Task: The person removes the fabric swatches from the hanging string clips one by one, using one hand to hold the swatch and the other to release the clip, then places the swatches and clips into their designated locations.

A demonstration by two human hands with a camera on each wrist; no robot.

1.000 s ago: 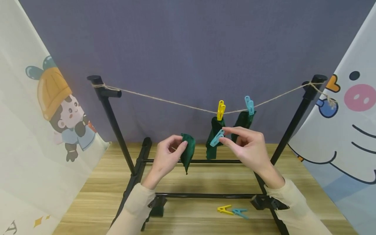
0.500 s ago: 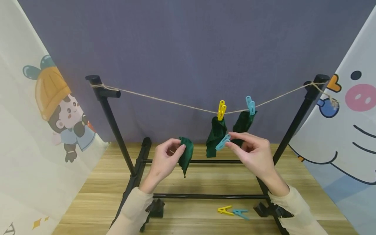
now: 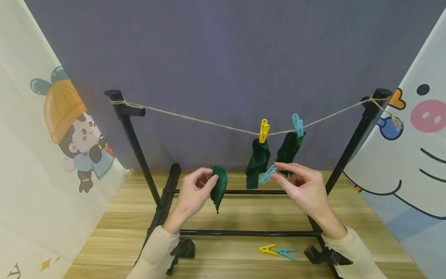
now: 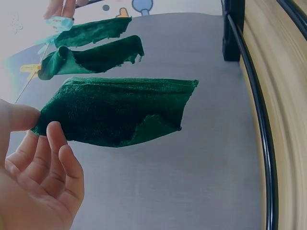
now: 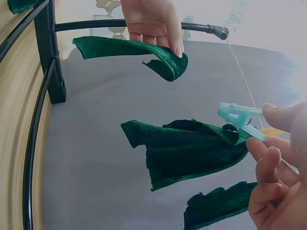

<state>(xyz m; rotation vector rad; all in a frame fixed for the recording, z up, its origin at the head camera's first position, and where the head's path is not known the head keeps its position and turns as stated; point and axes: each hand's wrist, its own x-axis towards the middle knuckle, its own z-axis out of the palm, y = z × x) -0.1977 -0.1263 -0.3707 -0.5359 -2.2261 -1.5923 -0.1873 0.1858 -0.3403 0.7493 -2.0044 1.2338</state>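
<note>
My left hand (image 3: 195, 192) pinches a dark green cloth (image 3: 219, 187) by its upper edge, and the cloth hangs down from the fingers. In the left wrist view that cloth (image 4: 120, 112) shows spread wide from thumb and fingertip. My right hand (image 3: 306, 190) pinches a light blue clothespin (image 3: 268, 174) between thumb and index finger. The right wrist view has this clothespin (image 5: 235, 114) with its handle ends squeezed. Behind the hands, a yellow clothespin (image 3: 263, 131) holds a green cloth (image 3: 258, 161) on the string (image 3: 195, 121). Another blue clothespin (image 3: 298, 125) holds a second green cloth (image 3: 289, 148), partly hidden by my right hand.
The string spans two black posts (image 3: 139, 155) of a frame whose crossbar (image 3: 244, 233) runs low in front. A yellow clothespin (image 3: 268, 250) and a blue clothespin (image 3: 286, 254) lie on the wooden table (image 3: 223, 267). A grey curtain (image 3: 209, 58) hangs behind.
My right hand has moved slightly right and down with the blue clothespin. My left hand has lowered a little with the green cloth. The hanging cloths stay on the string.
</note>
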